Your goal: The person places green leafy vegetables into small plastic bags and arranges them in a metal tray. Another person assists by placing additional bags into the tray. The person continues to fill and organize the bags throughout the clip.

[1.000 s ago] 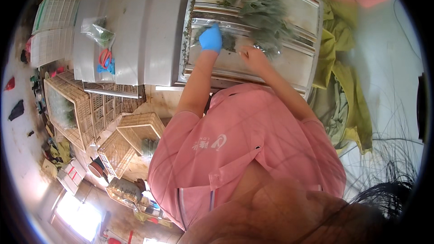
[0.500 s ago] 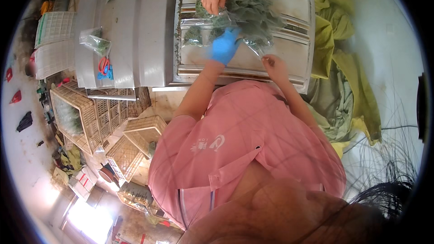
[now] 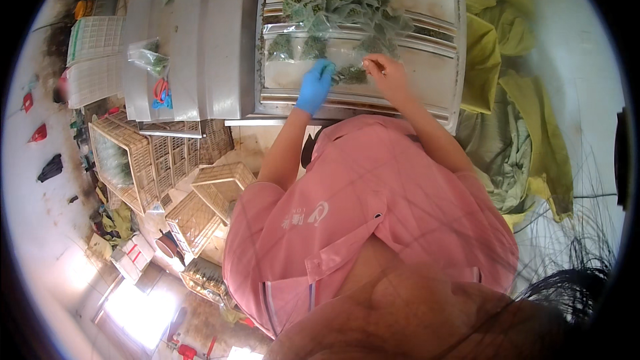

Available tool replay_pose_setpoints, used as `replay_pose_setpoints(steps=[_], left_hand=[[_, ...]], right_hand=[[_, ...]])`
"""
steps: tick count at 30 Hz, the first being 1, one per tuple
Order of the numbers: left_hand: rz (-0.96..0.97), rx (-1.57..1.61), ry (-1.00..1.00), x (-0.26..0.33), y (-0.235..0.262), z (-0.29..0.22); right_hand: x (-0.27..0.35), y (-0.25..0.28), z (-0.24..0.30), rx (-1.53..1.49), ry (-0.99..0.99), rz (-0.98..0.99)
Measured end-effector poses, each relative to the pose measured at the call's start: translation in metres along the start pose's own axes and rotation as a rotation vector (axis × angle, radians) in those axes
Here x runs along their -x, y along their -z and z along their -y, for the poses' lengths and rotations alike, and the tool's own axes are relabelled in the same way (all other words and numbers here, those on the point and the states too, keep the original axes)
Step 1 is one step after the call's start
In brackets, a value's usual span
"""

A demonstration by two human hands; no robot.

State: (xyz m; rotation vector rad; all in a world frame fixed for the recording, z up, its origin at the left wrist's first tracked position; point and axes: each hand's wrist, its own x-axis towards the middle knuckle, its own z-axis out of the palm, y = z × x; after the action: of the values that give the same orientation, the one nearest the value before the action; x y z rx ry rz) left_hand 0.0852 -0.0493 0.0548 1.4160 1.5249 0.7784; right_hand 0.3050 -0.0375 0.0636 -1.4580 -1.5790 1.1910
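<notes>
Metal tray [image 3: 430,83], raised at its rim and crossed by rails: it bears all the filled bags. Heap of clear bags of green leaf [image 3: 360,0], at the far middle: being loosely stacked, it could slump toward the worker if a lower bag were pulled. Left hand [image 3: 316,87], blue-gloved: fingers bunched narrowly at the near bag's left side; whether they pinch film cannot be told, and smooth film might slip from the glove. Right hand [image 3: 385,73], bare: fingers curled close together by the bag's upper right; a grip cannot be confirmed. Near bag [image 3: 351,75], between the two hands on the tray's near panel: whether it is sealed cannot be told; were its mouth open, tilting or uneven pulling could spill leaf toward the rails
</notes>
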Motion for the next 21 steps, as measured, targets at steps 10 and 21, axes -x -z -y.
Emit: replay_pose_setpoints(steps=[10,21], left_hand=[[0.143,-0.790,-0.019,-0.085,-0.026,0.026],[0.255,-0.904,-0.038,-0.127,-0.003,0.014]], right_hand=[[-0.019,-0.014,-0.047,0.535,0.192,0.130],[-0.002,0.050,-0.087,0.862,0.533,0.037]])
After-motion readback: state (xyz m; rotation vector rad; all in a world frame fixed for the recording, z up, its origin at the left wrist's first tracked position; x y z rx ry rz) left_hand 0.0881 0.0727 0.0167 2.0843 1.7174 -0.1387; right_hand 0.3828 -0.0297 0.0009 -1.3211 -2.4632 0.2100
